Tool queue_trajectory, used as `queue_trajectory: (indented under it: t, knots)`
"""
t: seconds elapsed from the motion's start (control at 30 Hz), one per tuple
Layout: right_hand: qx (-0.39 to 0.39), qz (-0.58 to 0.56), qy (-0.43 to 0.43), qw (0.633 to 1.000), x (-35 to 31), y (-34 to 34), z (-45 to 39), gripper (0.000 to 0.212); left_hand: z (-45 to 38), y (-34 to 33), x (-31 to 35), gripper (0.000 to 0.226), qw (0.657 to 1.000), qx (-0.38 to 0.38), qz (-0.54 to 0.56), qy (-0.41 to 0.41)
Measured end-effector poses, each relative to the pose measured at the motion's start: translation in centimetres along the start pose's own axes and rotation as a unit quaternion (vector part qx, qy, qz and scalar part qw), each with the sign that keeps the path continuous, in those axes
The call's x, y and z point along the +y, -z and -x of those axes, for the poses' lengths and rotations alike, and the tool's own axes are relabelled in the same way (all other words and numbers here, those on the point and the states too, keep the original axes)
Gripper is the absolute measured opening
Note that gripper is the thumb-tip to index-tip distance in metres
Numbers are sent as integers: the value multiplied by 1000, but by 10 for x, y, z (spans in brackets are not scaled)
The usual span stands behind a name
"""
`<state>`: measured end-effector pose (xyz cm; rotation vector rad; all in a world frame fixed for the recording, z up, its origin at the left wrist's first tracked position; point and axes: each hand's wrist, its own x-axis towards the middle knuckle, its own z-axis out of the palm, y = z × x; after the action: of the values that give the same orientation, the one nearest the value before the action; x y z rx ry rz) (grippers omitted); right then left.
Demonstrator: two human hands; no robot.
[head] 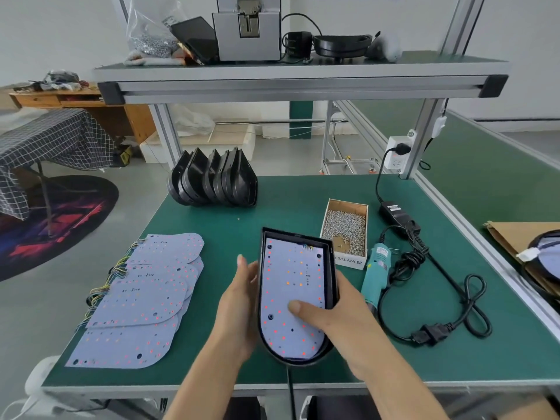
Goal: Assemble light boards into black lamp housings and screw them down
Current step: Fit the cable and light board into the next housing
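Light board [292, 294] sits inside black lamp housing [331, 268], held above the green table [272, 207] near its front edge. Left hand [239, 301] cups housing's left wall, fingers loosely spread. Right hand [336, 313] grips right wall, thumb pressed flat on board. Spare boards [142, 301] stacked to the left; screw box [345, 231] beyond right.

The green worktop [285, 207] carries a fanned pile of light boards [142, 295] at left, a row of black lamp housings [212, 180] at the back, a screw box [345, 231], a teal electric screwdriver [374, 274] and its coiled black cable [439, 307] at right.
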<state>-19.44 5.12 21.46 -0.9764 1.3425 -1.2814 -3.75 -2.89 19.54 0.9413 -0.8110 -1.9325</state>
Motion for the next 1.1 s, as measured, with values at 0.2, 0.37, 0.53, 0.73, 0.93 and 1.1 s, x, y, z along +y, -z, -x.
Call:
queue_trajectory:
  t: [0.2,0.37,0.53,0.73,0.93,1.1]
  knots:
    - [31,144,-23,989,31,8,-37,62,11,17,-25,21,918,137,-335,-160]
    - [47,287,-18,957,28,3,-52,66,9,22,-32,30,848,184,-478,-138]
    - [48,354,-16,934,26,7,-52,70,-3,18,-26,31,821,166,-540,-80]
    - [34,401,-45,914,19,8,-52,68,-9,14,-19,27,821,158,-546,-49]
    - [133,421,50,896,13,18,-29,48,-3,11,-19,25,856,161,-489,-53]
    - [286,536,-51,793,5,67,-26,55,0,8,-18,30,875,163,-452,-60]
